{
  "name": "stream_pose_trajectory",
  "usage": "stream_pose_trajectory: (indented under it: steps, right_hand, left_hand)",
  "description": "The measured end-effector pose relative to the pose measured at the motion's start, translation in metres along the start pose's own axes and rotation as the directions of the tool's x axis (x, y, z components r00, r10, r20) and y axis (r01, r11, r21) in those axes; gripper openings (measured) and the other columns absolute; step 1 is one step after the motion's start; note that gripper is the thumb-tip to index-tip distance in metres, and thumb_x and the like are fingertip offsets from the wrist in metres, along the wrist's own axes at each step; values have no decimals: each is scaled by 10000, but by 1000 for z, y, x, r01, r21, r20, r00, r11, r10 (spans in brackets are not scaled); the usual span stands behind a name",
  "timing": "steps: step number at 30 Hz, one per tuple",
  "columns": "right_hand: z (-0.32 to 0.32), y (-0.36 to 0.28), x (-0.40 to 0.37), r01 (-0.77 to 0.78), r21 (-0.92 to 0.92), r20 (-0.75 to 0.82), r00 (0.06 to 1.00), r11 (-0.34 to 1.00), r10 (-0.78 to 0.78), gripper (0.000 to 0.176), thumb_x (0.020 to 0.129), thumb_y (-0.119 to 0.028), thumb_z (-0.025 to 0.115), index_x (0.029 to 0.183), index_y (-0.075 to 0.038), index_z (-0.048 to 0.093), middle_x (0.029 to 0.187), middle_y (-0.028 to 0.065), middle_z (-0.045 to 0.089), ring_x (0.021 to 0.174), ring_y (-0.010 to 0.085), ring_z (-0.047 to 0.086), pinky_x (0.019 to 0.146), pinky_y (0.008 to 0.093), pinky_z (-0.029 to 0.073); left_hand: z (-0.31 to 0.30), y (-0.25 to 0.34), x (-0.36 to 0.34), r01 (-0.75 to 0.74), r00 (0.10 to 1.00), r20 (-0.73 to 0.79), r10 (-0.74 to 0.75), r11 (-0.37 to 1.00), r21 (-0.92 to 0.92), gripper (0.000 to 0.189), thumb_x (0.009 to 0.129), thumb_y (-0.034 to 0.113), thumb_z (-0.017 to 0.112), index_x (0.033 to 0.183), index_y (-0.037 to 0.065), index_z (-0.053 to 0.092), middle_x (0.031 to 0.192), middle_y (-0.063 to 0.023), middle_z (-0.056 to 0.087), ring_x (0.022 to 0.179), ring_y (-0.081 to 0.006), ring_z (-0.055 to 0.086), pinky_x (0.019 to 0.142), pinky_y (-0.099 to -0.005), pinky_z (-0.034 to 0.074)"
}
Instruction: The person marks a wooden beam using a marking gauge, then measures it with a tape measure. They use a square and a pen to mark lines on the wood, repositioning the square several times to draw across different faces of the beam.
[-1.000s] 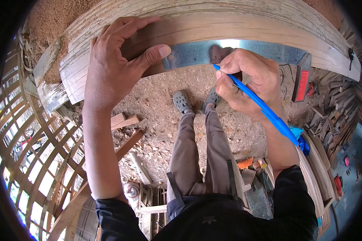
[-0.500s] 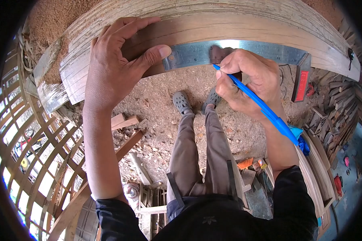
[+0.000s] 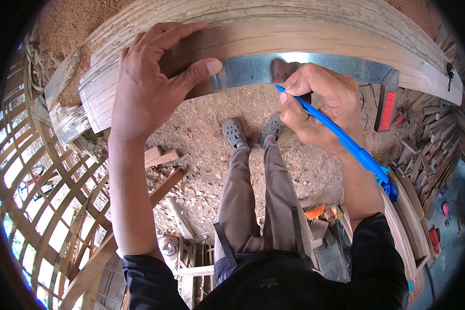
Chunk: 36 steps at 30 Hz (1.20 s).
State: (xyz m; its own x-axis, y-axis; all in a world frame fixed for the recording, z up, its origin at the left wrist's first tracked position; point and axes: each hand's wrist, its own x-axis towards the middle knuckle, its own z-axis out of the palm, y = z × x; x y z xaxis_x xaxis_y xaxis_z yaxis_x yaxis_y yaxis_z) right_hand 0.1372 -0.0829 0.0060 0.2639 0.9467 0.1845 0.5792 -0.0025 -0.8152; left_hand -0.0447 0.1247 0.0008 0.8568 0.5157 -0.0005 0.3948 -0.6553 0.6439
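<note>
My left hand lies spread over the wooden board, fingers stretched across its top and the thumb resting at the end of a steel try square's blade. That try square runs along the board's near edge, with its stock and red label hanging at the right end. A blue pen is pinched in my right hand. Its tip points up and left, close to the lower edge of the blade, while the curled fingers cover part of the scale.
Lattice of curved wood strips stands at the left. Stacked wood offcuts lie at the right. Below, my clogs stand on ground strewn with wood chips, beside loose wood pieces. Sawdust covers the upper left.
The pen tip has drawn slightly down from the blade's edge, and the pen's rear end has dipped a little. My left hand stays at the blade's end, shifted barely to the right.
</note>
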Motion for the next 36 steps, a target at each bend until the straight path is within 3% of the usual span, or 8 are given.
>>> stream_pose_trajectory:
  steps: [8, 11, 15, 17, 21, 24, 29, 36]
  right_hand:
    - [0, 0, -1, 1, -8, 11, 1000, 1000, 0, 176, 820, -67, 752, 819, -3, 588, 789, 131, 690, 670, 188, 680, 609, 296, 532]
    - [-2, -2, -6, 94, 76, -287, 955, 993, -69, 116, 886, -95, 755, 903, -13, 676, 834, 92, 698, 714, 173, 674, 638, 290, 524]
    - [-57, 0, -43, -149, -126, -414, 906, 981, 85, 237, 916, -173, 784, 1081, -14, 726, 990, 97, 736, 900, 185, 692, 822, 317, 543]
    - [-69, 7, -55, -465, -347, -646, 748, 815, 152, 358, 908, -218, 815, 1190, -32, 698, 1135, 100, 708, 1043, 204, 665, 919, 315, 519]
    - [-83, 15, -75, -554, -449, -558, 787, 701, 265, 502, 873, -222, 853, 1304, -75, 642, 1313, 116, 636, 1186, 223, 597, 990, 336, 496]
    - [-91, 32, -81, -535, -263, -594, 746, 803, 302, 517, 855, -225, 869, 1301, -85, 649, 1308, 114, 641, 1176, 224, 600, 981, 335, 498]
    - [-93, 35, -78, -575, -257, -630, 709, 776, 316, 467, 856, -177, 862, 1275, -94, 673, 1268, 96, 666, 1128, 209, 604, 938, 323, 503]
    - [-96, 36, -76, -562, -232, -663, 689, 794, 293, 452, 839, -175, 872, 1249, -102, 695, 1051, 30, 639, 830, 108, 572, 778, 252, 481]
  left_hand:
    - [1, 0, -1, 7, 1000, -9, -7, 1000, 0, 495, 819, 208, 861, 1283, 114, 715, 1190, -58, 694, 1093, -187, 683, 992, -350, 564]
    - [0, 0, 1, -19, 999, -30, 19, 1000, 13, 506, 809, 232, 871, 1274, 103, 718, 1173, -67, 702, 1082, -205, 690, 984, -360, 555]
    - [1, -5, 0, -71, 996, -59, 73, 997, 21, 521, 799, 260, 879, 1261, 79, 718, 1158, -84, 712, 1076, -224, 695, 973, -369, 541]
    - [3, -8, -1, -88, 993, -80, 92, 995, 55, 525, 798, 263, 880, 1260, 74, 718, 1161, -85, 713, 1072, -223, 693, 972, -365, 540]
    - [0, -5, 0, -61, 996, -62, 62, 998, 28, 527, 791, 280, 886, 1243, 62, 723, 1157, -86, 714, 1056, -222, 689, 965, -358, 537]
    - [1, -7, 0, -46, 996, -73, 47, 999, 14, 532, 774, 309, 896, 1219, 66, 733, 1152, -90, 714, 1051, -219, 688, 956, -356, 538]
    - [6, -2, 2, -49, 990, -128, 59, 996, 77, 565, 732, 342, 922, 1202, 83, 745, 1099, -83, 731, 1049, -209, 687, 931, -355, 545]
    - [16, 5, 1, 16, 986, -166, -17, 1000, -10, 552, 730, 372, 938, 1159, 76, 757, 1034, -92, 747, 948, -202, 728, 803, -360, 617]
